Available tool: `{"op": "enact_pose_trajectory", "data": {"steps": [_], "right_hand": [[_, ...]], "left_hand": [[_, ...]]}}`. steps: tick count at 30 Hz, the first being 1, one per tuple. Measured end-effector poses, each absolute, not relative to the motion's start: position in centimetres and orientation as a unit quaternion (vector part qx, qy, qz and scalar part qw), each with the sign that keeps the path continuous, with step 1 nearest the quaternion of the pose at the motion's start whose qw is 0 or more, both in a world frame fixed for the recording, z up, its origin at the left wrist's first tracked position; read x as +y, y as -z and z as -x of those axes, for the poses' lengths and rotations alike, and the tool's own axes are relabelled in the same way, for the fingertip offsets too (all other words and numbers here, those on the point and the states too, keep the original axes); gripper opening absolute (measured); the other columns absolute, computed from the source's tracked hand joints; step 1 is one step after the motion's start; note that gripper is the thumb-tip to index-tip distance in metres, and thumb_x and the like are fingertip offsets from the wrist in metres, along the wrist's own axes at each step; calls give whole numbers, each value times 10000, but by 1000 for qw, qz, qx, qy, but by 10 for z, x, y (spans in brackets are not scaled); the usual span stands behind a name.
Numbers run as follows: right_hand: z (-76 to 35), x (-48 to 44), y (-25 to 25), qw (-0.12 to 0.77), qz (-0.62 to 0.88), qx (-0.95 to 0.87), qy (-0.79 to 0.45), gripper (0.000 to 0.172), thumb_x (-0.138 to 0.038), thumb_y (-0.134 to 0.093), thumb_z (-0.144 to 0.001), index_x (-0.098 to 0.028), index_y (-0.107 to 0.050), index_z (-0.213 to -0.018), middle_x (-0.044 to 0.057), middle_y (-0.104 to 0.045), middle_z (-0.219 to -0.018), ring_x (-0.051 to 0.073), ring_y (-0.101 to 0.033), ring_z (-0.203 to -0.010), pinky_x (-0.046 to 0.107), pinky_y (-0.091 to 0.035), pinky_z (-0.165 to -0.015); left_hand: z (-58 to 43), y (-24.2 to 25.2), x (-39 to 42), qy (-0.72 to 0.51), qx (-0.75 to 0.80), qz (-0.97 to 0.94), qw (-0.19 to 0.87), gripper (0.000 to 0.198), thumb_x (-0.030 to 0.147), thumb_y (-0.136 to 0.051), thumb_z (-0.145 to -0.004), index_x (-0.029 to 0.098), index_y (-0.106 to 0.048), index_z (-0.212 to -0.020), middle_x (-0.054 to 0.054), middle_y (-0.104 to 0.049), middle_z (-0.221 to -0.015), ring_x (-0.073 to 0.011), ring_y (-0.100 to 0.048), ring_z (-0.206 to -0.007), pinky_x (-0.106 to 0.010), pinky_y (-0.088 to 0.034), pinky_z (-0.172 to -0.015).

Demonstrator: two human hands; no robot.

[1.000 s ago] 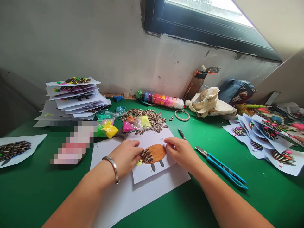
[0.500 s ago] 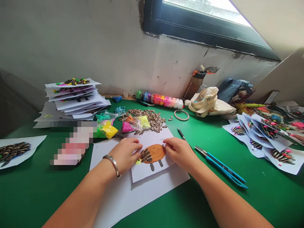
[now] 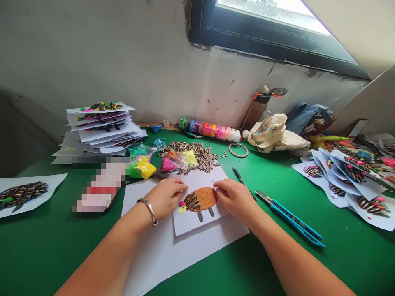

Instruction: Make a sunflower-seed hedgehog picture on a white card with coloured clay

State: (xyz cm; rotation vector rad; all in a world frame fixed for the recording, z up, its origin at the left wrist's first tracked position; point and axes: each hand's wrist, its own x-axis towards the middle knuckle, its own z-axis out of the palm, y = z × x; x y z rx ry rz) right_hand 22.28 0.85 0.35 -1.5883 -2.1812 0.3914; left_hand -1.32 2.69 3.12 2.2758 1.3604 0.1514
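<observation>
A white card (image 3: 197, 220) lies in front of me on larger white sheets (image 3: 160, 255). On it sits an orange clay hedgehog (image 3: 205, 198) with several striped sunflower seeds (image 3: 190, 202) stuck into its left part and a yellow face with a pink nose. My left hand (image 3: 166, 196), a metal bangle on its wrist, rests at the hedgehog's left side with fingers curled and tips on the card's upper edge. My right hand (image 3: 236, 198) has its fingers pinched together against the clay's right edge; what they hold is hidden.
A heap of sunflower seeds (image 3: 197, 151) and clay bags (image 3: 142, 167) lie behind the card. A pen (image 3: 242, 181) and blue utility knife (image 3: 291, 218) lie to the right. Finished cards are stacked at back left (image 3: 101, 127) and spread at right (image 3: 352, 181). Clay tubs (image 3: 210, 130), tape ring, bottle, bags line the wall.
Both hands stay at the hedgehog; the left fingers have shifted slightly up off the seeds, showing the yellow face with its pink nose. The camera has shifted a little.
</observation>
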Motion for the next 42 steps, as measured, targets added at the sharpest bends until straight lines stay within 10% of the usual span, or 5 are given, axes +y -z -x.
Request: {"op": "enact_pose_trajectory", "data": {"steps": [12,42], "right_hand": [[-178,-21,-19,205,375,-903,-45,315,-146,-509,-841,-244,-611,-1123,88,-528,-1263,284,-386,-1212,486,-391,-956],[-174,-14,-7,224,403,-885,-72,280,-178,-514,-851,-229,-644,-1094,101,-594,-1181,297,-439,-1187,509,-428,-952]], "left_hand": [[19,-30,28,-43,483,-844,230,408,71,-363,-828,193,-671,-1067,-55,-633,-1146,-199,-569,-1033,-312,-436,-930],[17,-34,17,-21,509,-833,216,137,188,-546,-773,193,-673,-823,-52,-636,-983,-240,-552,-943,-365,-449,-858]]}}
